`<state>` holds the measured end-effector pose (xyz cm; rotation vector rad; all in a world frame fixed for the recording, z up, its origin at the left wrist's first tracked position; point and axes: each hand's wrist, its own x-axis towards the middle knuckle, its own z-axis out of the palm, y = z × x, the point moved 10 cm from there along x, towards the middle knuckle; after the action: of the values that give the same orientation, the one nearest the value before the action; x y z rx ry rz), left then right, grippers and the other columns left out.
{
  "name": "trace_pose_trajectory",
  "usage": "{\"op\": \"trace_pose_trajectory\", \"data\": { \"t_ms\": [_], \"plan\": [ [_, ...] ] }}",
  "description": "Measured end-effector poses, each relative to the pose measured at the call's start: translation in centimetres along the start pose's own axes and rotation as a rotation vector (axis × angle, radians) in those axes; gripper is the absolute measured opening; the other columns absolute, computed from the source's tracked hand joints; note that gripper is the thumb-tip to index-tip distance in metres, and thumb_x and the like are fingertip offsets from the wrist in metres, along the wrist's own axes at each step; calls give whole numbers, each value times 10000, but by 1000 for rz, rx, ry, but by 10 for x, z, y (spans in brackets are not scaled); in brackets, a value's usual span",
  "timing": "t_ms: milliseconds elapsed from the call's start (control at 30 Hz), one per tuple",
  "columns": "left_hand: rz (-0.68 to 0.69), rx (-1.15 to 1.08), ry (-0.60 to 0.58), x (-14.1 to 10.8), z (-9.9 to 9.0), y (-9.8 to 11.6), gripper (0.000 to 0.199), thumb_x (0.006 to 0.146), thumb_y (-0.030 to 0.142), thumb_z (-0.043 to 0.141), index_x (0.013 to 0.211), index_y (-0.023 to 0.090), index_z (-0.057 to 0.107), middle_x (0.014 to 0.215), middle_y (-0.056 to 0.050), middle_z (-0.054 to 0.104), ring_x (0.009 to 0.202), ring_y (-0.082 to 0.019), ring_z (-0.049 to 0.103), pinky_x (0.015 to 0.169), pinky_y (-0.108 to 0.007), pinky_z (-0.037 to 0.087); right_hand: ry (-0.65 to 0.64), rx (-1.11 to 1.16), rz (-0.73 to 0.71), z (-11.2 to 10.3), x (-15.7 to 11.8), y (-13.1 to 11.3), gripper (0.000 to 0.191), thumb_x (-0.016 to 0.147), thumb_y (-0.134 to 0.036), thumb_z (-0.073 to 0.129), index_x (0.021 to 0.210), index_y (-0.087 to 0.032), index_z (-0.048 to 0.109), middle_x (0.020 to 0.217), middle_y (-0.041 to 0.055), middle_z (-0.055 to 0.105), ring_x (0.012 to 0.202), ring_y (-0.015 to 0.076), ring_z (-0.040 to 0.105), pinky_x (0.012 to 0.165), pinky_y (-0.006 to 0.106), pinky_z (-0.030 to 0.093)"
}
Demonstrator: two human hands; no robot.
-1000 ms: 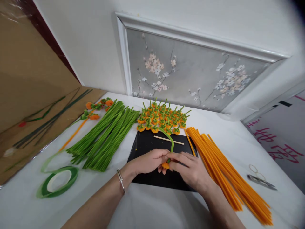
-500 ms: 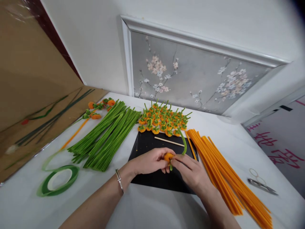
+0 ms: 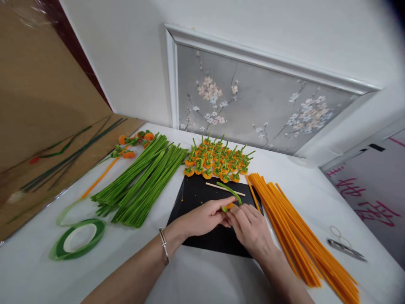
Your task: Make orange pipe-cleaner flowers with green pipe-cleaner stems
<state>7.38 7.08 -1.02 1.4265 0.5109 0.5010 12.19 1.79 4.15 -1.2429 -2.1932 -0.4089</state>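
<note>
Over a black mat (image 3: 202,242), both my hands meet at a small orange pipe-cleaner flower (image 3: 230,206). My left hand (image 3: 205,217), a silver bangle on its wrist, grips the flower with the index finger stretched along its far side. Pressed close from the right, my right hand (image 3: 251,230) pinches the green pipe cleaner (image 3: 233,192) at the flower. One green end arches up and left above the hands; a short green bit shows at the flower's left. The fingertips hide most of the flower. Just beyond lies a thin wooden stick (image 3: 218,186) on the mat.
Several finished orange flowers with green stems (image 3: 218,158) stand behind the mat. Green pipe cleaners (image 3: 142,181) lie left, orange ones (image 3: 294,223) right. Green tape (image 3: 98,232) sits at the left front, scissors (image 3: 346,249) far right. A framed panel (image 3: 265,88) backs the table.
The flower has turned in my hands and is now more covered by fingers. The long green end has swung from upright at the right to leaning left. My left index finger has straightened.
</note>
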Motion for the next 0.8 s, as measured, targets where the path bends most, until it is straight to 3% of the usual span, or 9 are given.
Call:
{"op": "trace_pose_trajectory", "data": {
  "t_ms": [100,233,400,533,633,800],
  "plan": [
    [33,60,2,0,-2,2,588,820,101,492,1393,217,439,1230,-70,628,932,-164,638,863,-335,517,23,0,28,-4,2,2,170,941,-157,450,819,-181,565,658,26,573,595,158,515,586,294,399],
    [124,187,44,0,-6,17,377,874,201,499,1230,204,624,1292,-85,595,1141,-234,568,947,-360,478,30,41,52,-8,3,4,172,936,-147,444,828,-185,572,648,23,578,601,159,539,597,291,434],
    [86,91,57,1,-3,16,356,932,310,448,1199,172,639,1176,-102,658,1021,-221,634,875,-352,522,42,369,257,-8,-2,24,74,919,-157,474,942,-204,527,814,30,646,708,143,629,639,245,509],
    [87,17,97,1,-4,16,378,921,384,492,1186,164,647,1102,-99,685,962,-213,652,891,-373,520,36,433,343,-8,-3,33,57,912,-163,463,915,-211,493,779,13,617,662,140,628,602,239,510],
    [67,-60,130,1,-6,13,398,896,439,533,1149,164,669,1084,-100,691,961,-215,655,876,-360,534,31,416,349,-9,-3,34,59,908,-160,462,905,-212,489,782,16,615,665,142,623,603,242,505],
    [-40,-160,231,3,-14,-2,407,886,459,546,1123,151,669,1101,-98,686,994,-218,657,863,-332,550,-34,326,228,-3,1,22,109,916,-133,431,920,-191,523,807,44,628,725,165,615,673,278,494]
  ]
}}
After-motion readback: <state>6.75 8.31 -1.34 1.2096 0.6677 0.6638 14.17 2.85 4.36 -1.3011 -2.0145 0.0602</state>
